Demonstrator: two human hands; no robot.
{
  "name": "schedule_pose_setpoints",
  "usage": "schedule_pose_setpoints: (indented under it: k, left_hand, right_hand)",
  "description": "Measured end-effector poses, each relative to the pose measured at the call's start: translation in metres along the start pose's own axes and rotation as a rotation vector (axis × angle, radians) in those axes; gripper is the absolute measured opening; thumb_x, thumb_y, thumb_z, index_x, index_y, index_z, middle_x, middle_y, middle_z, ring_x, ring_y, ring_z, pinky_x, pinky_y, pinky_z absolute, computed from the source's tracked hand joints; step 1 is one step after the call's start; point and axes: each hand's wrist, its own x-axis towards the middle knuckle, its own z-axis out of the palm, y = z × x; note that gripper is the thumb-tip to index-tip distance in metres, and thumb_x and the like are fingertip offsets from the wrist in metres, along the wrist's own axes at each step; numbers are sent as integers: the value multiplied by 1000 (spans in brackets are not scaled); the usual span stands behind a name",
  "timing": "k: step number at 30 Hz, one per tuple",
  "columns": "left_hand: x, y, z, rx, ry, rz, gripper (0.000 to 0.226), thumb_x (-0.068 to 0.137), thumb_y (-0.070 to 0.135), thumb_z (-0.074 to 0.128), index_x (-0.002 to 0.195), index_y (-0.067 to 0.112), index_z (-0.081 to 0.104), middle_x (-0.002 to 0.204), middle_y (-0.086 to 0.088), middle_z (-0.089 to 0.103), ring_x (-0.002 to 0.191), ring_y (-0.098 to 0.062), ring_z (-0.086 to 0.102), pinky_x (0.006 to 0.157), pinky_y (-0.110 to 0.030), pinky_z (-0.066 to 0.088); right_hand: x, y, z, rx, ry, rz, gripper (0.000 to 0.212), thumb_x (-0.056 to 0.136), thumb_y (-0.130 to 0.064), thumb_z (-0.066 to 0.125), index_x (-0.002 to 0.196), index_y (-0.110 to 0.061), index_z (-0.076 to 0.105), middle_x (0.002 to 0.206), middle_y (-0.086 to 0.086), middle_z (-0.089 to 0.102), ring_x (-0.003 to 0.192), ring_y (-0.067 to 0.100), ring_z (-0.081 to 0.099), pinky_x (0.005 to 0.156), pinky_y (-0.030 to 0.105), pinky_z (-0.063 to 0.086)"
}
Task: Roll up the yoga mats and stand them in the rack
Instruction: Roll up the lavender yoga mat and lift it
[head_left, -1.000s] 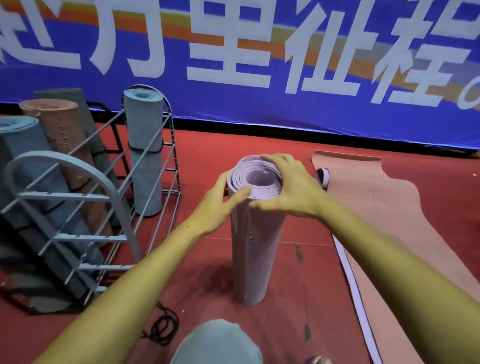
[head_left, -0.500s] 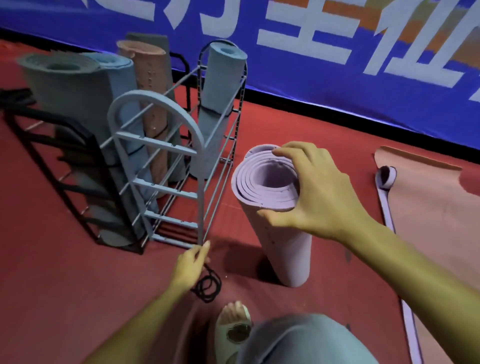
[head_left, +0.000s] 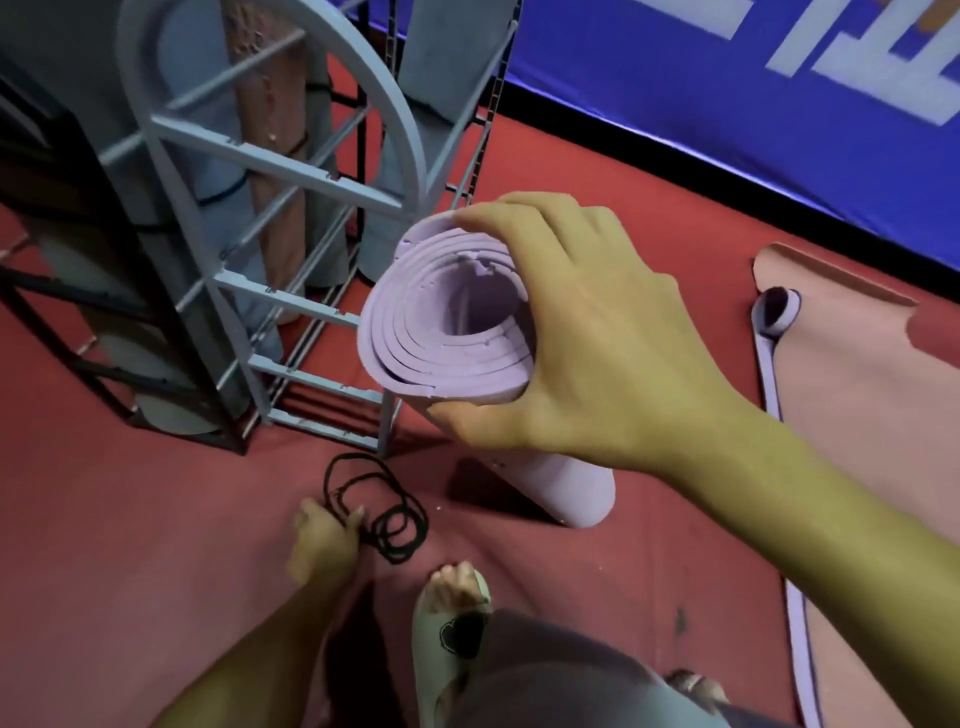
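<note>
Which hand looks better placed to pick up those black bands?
Left. The left hand is already touching the black elastic bands on the floor, while the right hand grips the upright purple mat.

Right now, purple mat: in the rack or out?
Out. The rolled purple mat stands on the floor beside the rack, gripped by the right hand.

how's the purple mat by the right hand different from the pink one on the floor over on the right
The purple mat is rolled into a tube and stands on end on the red floor, with the right hand gripping its top rim. The pink mat lies unrolled and flat, with no hand on it. The purple mat stands right beside the rack; the pink one lies farther off. Neither is in the rack yet.
</note>
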Motion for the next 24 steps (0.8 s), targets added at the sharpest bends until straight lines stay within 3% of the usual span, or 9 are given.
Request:
schedule_pose_setpoints:
  k: [2, 4, 7, 10, 13, 18, 21, 24]
  left_hand:
    - [5, 12, -8, -113, 4, -121, 51, 90, 29, 82, 118, -4, 56, 118, -33, 64, 112, -51, 64, 88, -56, 52]
    - [13, 15, -13, -203, -57, -178, 25, 87, 18, 83, 93, -2, 68, 100, -30, 70, 104, -47, 69, 85, -50, 53]
    - [22, 13, -23, -297, -76, -164, 31, 84, 8, 84, 65, 12, 59, 82, -16, 66, 89, -30, 67, 83, -40, 50]
    - [20, 11, -34, -400, -49, -84, 34, 86, 0, 81, 63, 13, 60, 77, -13, 66, 83, -22, 63, 77, -33, 52]
    - [11, 15, -50, -413, -43, 40, 33, 81, 3, 89, 64, 12, 62, 65, -8, 65, 69, -17, 57, 60, -17, 49]
    - [-29, 66, -106, -314, 11, 429, 23, 83, 13, 87, 75, 16, 65, 58, 5, 65, 58, -17, 59, 65, -31, 48]
    - [-64, 107, -144, -185, 43, 571, 18, 84, 24, 87, 81, 24, 69, 65, 13, 70, 65, -4, 68, 72, -31, 55]
    - [-100, 141, -169, -133, 6, 674, 16, 84, 28, 87, 83, 26, 71, 70, 17, 72, 67, -2, 70, 75, -36, 60]
  right_hand:
    - [2, 2, 0, 15, -15, 2, 105, 58, -74, 81, 149, -42, 40, 147, -16, 43, 129, 17, 44, 74, 40, 53]
    - [2, 6, -1, 26, -28, 18, 106, 58, -75, 81, 150, -42, 39, 147, -17, 42, 129, 16, 43, 76, 42, 54]
    - [-1, 11, -6, 36, -19, 46, 106, 59, -75, 81, 150, -41, 40, 148, -17, 43, 129, 16, 43, 79, 45, 55]
    - [-9, 17, -12, 59, 8, 62, 105, 58, -73, 81, 149, -40, 40, 147, -17, 43, 128, 17, 44, 78, 46, 55]
    - [-23, 22, -20, 77, 17, 62, 107, 56, -74, 79, 149, -42, 38, 148, -16, 41, 128, 18, 44, 77, 44, 53]
    - [-50, 35, -36, 64, 16, 85, 112, 56, -76, 78, 152, -38, 37, 153, -14, 38, 132, 20, 42, 73, 39, 46]
    - [-65, 46, -47, 71, 29, 107, 112, 57, -78, 75, 153, -35, 37, 154, -14, 35, 133, 19, 41, 74, 39, 45]
    - [-74, 56, -53, 95, 50, 129, 111, 57, -81, 69, 153, -36, 37, 155, -17, 33, 134, 15, 40, 75, 38, 44]
